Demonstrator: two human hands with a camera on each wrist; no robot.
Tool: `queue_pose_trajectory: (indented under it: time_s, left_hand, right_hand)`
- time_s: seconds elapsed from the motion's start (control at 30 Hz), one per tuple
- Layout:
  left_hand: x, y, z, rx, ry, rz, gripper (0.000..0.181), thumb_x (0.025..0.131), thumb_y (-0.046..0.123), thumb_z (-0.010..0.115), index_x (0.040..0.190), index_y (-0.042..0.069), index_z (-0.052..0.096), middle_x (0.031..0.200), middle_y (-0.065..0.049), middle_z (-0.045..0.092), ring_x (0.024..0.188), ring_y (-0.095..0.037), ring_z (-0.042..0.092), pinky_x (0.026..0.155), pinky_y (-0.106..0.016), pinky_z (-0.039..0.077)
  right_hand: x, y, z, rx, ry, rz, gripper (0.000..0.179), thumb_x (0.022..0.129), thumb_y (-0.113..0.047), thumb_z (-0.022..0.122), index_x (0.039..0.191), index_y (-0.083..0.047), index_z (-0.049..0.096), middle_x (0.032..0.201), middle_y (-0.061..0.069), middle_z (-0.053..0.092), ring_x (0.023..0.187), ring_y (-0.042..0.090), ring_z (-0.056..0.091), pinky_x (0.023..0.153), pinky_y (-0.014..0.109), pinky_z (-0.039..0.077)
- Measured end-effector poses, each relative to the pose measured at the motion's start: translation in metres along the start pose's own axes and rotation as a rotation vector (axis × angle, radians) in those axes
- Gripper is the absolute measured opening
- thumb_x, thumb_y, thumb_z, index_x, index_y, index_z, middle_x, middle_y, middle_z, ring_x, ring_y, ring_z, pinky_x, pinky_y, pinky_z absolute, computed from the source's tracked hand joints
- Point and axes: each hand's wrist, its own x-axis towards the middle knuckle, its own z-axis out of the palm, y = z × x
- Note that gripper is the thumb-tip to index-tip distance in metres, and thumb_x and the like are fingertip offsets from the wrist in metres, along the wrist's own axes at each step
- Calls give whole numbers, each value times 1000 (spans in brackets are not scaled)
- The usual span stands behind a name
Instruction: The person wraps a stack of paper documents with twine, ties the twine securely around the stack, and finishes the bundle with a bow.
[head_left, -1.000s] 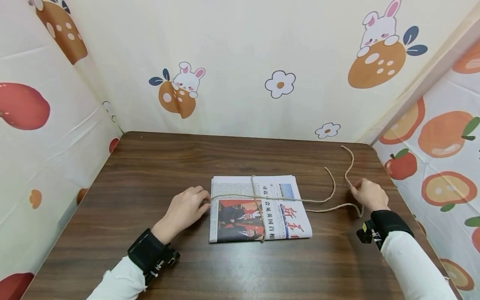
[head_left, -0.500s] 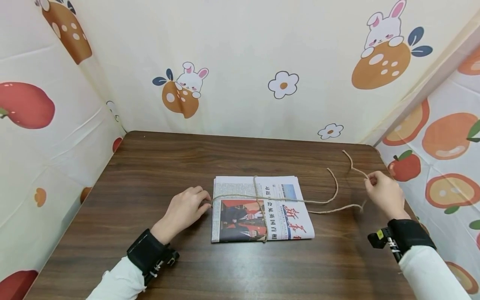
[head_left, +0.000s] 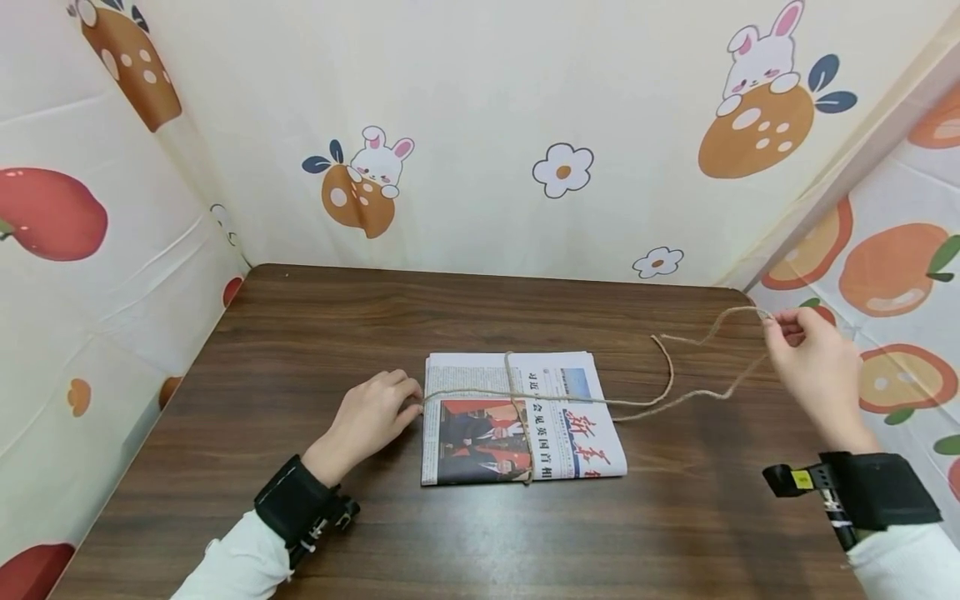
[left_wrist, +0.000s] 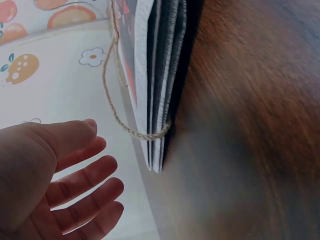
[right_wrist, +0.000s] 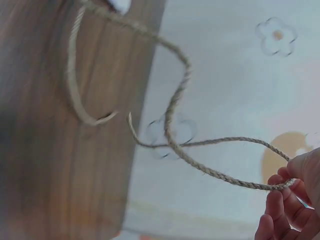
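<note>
A folded newspaper stack (head_left: 547,442) lies on the brown wooden table, with twine (right_wrist: 172,107) crossing over it both lengthwise and across. My right hand (head_left: 821,367) is raised at the table's right side and pinches the twine between thumb and fingers, one length running back to the stack and a loose tail hanging off. Another free end (right_wrist: 75,95) curls on the table in the right wrist view. At the stack's left edge my left hand (head_left: 371,417) rests with fingers relaxed; the left wrist view shows those fingers apart from the twine that loops round the stack's edge.
The table (head_left: 337,317) meets a pale back wall (head_left: 480,167) printed with rabbits and flowers. A fruit-patterned sheet (head_left: 922,333) borders the right side, another hangs on the left. Black camera bands (head_left: 877,487) sit on both wrists.
My right hand has lifted and moved right, drawing the twine up off the table; its tail now trails left from the fingers. The left hand and newspaper stay put.
</note>
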Motion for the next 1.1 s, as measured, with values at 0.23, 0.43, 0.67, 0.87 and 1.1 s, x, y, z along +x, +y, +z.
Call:
queue_pose_trajectory:
  time_s: [0.23, 0.43, 0.67, 0.87, 1.1]
  left_hand:
    - [7, 9, -2, -14, 13, 16, 7, 79, 19, 71, 83, 14, 69, 81, 3, 60, 70, -11, 54, 58, -27, 47]
    - [19, 18, -2, -7, 8, 46, 5, 81, 20, 70, 82, 16, 70, 79, 3, 58, 71, -11, 54, 59, -26, 47]
    - [41, 33, -3, -69, -19, 66, 11, 82, 22, 68, 90, 14, 71, 85, 2, 61, 80, -13, 58, 65, -29, 49]
    - [61, 46, 2, -118, -38, 93, 20, 84, 27, 66, 100, 14, 68, 94, 0, 62, 87, -16, 60, 71, -31, 50]
    - [77, 63, 8, -149, -92, 95, 25, 85, 26, 66, 107, 14, 67, 102, 0, 66, 94, -17, 61, 75, -32, 50]
  right_hand:
    - [4, -41, -13, 70, 44, -178, 15, 82, -8, 65, 89, 4, 63, 75, 17, 59, 68, -21, 29, 57, 15, 28]
    - [4, -72, -13, 91, 17, -307, 13, 77, -4, 69, 88, 0, 64, 71, 9, 56, 68, -10, 34, 59, 17, 30]
    - [3, -97, -7, 148, -38, -451, 15, 74, 2, 69, 87, -4, 64, 75, 2, 56, 69, 2, 44, 64, 16, 35]
    - [-2, -120, 1, 229, -80, -542, 18, 72, 3, 69, 87, -6, 63, 77, -1, 56, 71, 4, 48, 66, 16, 38]
    - [-10, -137, 16, 310, -75, -640, 11, 76, -2, 65, 86, -7, 64, 78, -2, 56, 73, 7, 50, 66, 17, 37]
